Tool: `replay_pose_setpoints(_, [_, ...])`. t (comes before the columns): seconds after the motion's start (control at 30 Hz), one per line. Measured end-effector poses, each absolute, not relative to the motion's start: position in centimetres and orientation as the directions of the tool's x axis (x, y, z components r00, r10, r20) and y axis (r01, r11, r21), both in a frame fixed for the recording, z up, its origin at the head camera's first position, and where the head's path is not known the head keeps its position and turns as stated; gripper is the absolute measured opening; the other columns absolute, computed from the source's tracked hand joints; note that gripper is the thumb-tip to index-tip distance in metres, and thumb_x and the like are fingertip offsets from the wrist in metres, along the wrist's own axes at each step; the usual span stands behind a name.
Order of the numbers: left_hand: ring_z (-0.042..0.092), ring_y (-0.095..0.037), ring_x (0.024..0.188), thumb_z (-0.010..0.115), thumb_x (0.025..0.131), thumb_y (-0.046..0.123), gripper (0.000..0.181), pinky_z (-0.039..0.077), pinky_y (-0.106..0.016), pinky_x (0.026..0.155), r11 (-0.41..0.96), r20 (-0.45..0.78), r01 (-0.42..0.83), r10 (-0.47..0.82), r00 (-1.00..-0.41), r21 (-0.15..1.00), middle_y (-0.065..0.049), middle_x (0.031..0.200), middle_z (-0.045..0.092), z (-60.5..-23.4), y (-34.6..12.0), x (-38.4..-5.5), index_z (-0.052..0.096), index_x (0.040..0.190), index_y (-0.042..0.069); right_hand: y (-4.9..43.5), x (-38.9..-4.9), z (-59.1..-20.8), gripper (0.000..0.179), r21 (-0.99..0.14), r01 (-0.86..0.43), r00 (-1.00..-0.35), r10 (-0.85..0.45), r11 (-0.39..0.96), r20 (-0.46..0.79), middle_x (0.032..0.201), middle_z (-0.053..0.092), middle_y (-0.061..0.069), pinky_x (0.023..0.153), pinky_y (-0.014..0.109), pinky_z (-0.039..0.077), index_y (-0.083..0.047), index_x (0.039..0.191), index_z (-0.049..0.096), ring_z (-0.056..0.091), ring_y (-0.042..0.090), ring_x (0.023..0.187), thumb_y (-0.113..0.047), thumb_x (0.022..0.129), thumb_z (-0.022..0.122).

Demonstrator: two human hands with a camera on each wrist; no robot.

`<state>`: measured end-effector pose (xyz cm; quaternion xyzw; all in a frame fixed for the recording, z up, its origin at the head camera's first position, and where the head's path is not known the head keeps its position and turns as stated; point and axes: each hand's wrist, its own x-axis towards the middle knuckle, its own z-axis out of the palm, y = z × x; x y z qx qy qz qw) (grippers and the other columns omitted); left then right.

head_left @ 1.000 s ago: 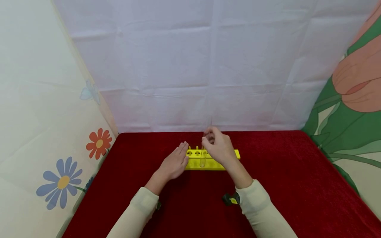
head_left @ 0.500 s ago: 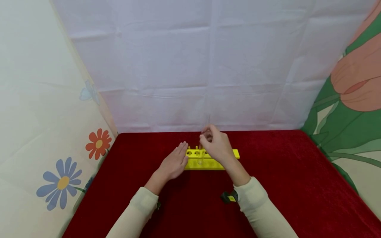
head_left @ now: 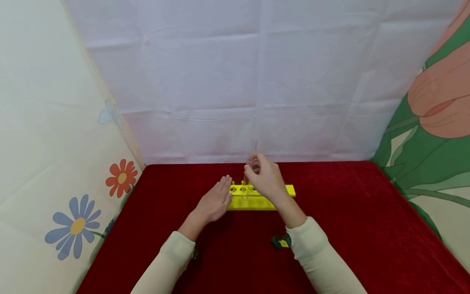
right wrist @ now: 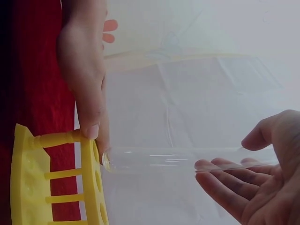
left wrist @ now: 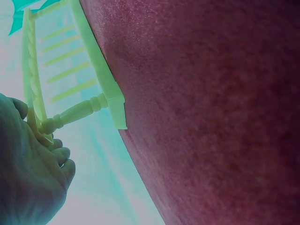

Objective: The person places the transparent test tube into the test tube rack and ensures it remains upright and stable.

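The rack [head_left: 257, 203] stands upright on the red cloth [head_left: 352, 224], its row of holes along the top plate. The left hand [head_left: 213, 201] rests against the rack's left end, fingers straight and close together, with the thumb touching the top plate in the right wrist view. The right hand [head_left: 268, 179] pinches the clear tube [right wrist: 154, 159] between thumb and fingertips, fingers curled and the grip otherwise loose. The tube is nearly upright, its top leaning slightly to the right in the head view. Its rounded lower end is at the top plate, just beside the left hand's thumb and fingers; whether it touches the plate I cannot tell. A dark device [head_left: 280, 242] with a yellow mark sits by the right sleeve [head_left: 312, 241]. Behind the cloth hangs a white sheet [head_left: 198, 81], with a red flower [head_left: 122, 177] and a blue flower [head_left: 78, 225] on the left backdrop
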<state>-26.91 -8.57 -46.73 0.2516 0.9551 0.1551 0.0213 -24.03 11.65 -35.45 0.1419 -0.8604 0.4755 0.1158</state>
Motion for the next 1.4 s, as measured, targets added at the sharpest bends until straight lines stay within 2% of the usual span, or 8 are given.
replay_pose_setpoints(0.23, [0.008, -0.020, 0.157, 0.023, 0.112, 0.037, 0.060, 0.015, -0.038, 0.127, 0.832, 0.028, 0.473, 0.486, -0.873, 0.290, -0.008, 0.170, 0.009, -46.8, -8.5, -27.0, 0.011, 0.163, 0.007, 11.5, -24.4, -35.5, 0.029, -0.789, -0.345, -0.936, -0.121, 0.507, 0.332, 0.106, 0.074, 0.010, 0.061, 0.033, 0.058, -0.006, 0.122, 0.058, 0.072, 0.024, 0.090, -0.025, 0.100, 0.061])
replay_pose_setpoints(0.43, [0.009, -0.022, 0.157, 0.024, 0.112, 0.034, 0.059, 0.016, -0.039, 0.127, 0.828, 0.036, 0.478, 0.490, -0.871, 0.292, -0.010, 0.170, 0.011, -46.7, -8.4, -26.9, 0.012, 0.163, 0.005, 11.3, -24.7, -35.6, 0.030, -0.787, -0.344, -0.935, -0.110, 0.513, 0.337, 0.108, 0.074, 0.010, 0.074, 0.038, 0.060, -0.006, 0.123, 0.058, 0.071, 0.024, 0.093, -0.024, 0.100, 0.062])
replay_pose_setpoints(0.6, [0.010, -0.022, 0.157, 0.026, 0.112, 0.032, 0.058, 0.016, -0.039, 0.127, 0.827, 0.045, 0.481, 0.490, -0.870, 0.290, -0.012, 0.169, 0.013, -46.7, -8.4, -26.9, 0.014, 0.163, 0.004, 11.1, -24.9, -35.8, 0.030, -0.791, -0.340, -0.937, -0.107, 0.509, 0.334, 0.109, 0.073, 0.011, 0.075, 0.040, 0.061, -0.006, 0.123, 0.058, 0.071, 0.025, 0.095, -0.025, 0.100, 0.062])
replay_pose_setpoints(0.8, [0.011, -0.022, 0.156, 0.028, 0.112, 0.030, 0.058, 0.016, -0.040, 0.127, 0.824, 0.054, 0.482, 0.490, -0.870, 0.298, -0.012, 0.169, 0.015, -46.7, -8.4, -26.9, 0.015, 0.162, 0.004, 10.8, -25.1, -35.9, 0.031, -0.787, -0.354, -0.931, -0.112, 0.505, 0.347, 0.109, 0.073, 0.011, 0.083, 0.043, 0.060, -0.006, 0.124, 0.058, 0.071, 0.025, 0.096, -0.024, 0.100, 0.063])
replay_pose_setpoints(1.4, [0.013, -0.023, 0.156, 0.028, 0.112, 0.030, 0.058, 0.017, -0.039, 0.126, 0.818, 0.069, 0.501, 0.503, -0.861, 0.284, -0.012, 0.169, 0.016, -46.8, -8.6, -27.1, 0.018, 0.162, 0.002, 9.9, -25.6, -36.0, 0.029, -0.783, -0.389, -0.917, -0.124, 0.485, 0.379, 0.108, 0.073, 0.011, 0.083, 0.045, 0.060, -0.006, 0.124, 0.060, 0.072, 0.026, 0.095, -0.020, 0.099, 0.064])
